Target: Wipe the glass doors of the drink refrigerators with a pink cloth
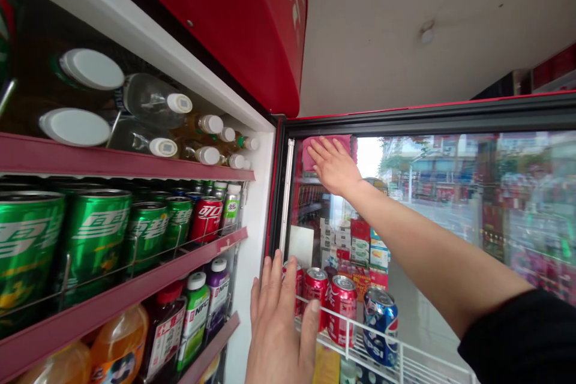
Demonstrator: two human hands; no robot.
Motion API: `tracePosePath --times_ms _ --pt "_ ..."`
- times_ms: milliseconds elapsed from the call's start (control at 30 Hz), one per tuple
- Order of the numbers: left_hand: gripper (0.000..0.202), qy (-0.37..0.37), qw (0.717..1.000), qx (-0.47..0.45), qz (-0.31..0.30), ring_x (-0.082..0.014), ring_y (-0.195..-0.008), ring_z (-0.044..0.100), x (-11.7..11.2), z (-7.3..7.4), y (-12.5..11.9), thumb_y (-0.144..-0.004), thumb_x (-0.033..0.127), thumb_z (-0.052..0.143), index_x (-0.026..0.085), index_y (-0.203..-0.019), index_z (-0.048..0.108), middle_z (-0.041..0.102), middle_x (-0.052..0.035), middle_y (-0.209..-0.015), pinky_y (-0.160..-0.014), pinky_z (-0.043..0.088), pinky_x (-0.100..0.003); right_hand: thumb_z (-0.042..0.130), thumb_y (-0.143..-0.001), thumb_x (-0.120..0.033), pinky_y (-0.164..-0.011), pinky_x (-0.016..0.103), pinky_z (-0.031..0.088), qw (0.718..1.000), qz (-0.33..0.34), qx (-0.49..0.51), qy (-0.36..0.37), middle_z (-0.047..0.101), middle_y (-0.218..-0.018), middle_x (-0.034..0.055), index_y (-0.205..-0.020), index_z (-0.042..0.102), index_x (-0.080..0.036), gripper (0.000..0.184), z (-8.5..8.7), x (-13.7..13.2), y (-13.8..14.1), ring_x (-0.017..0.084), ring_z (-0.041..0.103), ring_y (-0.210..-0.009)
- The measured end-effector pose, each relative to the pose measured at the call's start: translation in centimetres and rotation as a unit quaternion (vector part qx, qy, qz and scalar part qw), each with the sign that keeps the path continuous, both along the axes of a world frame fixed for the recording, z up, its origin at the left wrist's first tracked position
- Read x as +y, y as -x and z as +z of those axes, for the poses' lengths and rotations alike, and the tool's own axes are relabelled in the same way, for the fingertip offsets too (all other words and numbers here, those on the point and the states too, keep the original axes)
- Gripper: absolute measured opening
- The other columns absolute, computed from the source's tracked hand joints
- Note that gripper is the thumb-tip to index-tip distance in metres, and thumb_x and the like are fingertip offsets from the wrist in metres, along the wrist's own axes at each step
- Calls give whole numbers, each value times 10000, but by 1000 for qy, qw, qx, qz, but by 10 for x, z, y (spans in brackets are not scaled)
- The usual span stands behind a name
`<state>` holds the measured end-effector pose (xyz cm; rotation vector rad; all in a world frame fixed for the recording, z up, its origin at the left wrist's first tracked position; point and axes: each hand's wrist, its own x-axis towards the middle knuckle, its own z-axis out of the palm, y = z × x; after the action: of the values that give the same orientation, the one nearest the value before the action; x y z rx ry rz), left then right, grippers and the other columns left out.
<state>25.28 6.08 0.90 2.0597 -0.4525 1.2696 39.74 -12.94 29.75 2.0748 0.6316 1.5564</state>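
Head view, field notes. Right hand [335, 167], at 12 to 1 o'clock, lies open with the fingers loosely spread, palm pressed on a pink cloth [326, 149] against the upper part of a glass cooler door [443, 204]. A black sleeve [513, 336] enters at 4 o'clock. The cloth looks light, soft and folded, easily taken anywhere by pinching it or pressing it flat under the palm. The glass is likely stiff, slick and breakable, so the dark door frame [418, 123] seems the safer hold.

Left hand [275, 318], at 6 o'clock, is open and wide, fingers upright near the door's inner edge, holding nothing; whether it touches the glass I cannot tell.

At 9 o'clock, red-edged cooler shelves [112, 162] carry green 雪碧 cans [92, 234], a red can with Chinese cola lettering [206, 218], and NFC juice bottles [196, 318]. Bottles lie on their sides on the top shelf, white caps outward. Beyond the glass at 5 o'clock, on a white wire rack [382, 342], stand red Coca-Cola cans [342, 309] and a blue PEPSI can [380, 327].
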Motion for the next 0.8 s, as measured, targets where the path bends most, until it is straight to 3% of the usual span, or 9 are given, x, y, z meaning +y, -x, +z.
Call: tracePosePath --times_ms 233,633,800 --pt "643 -7 1000 -15 -17 -357 -1702 286 -40 10 16 -1113 312 495 290 -1741 361 332 -122 -1825 -1330 327 -695 362 -1130 -345 -1380 623 236 999 -35 9 12 386 -1788 114 -1705 443 -133 618 4 -67 46 367 306 -1680" --pt "705 -25 995 -19 -95 -366 -1706 267 -142 16 51 -1109 304 512 336 -1771 270 302 -102 -1836 -1320 333 -719 380 -1130 -355 -1387 592 249 997 -75 -7 8 374 -1799 63 -1738 379 -201 627 6 -208 132 326 287 -1694" --pt "733 -36 992 -33 -117 -363 -1705 271 -185 19 70 -1098 265 514 342 -1777 250 300 -98 -1837 -1333 314 -710 386 -1137 -351 -1384 585 263 995 -104 -10 5 380 -1797 68 -1710 425 -194 595 7 -264 170 323 295 -1691"
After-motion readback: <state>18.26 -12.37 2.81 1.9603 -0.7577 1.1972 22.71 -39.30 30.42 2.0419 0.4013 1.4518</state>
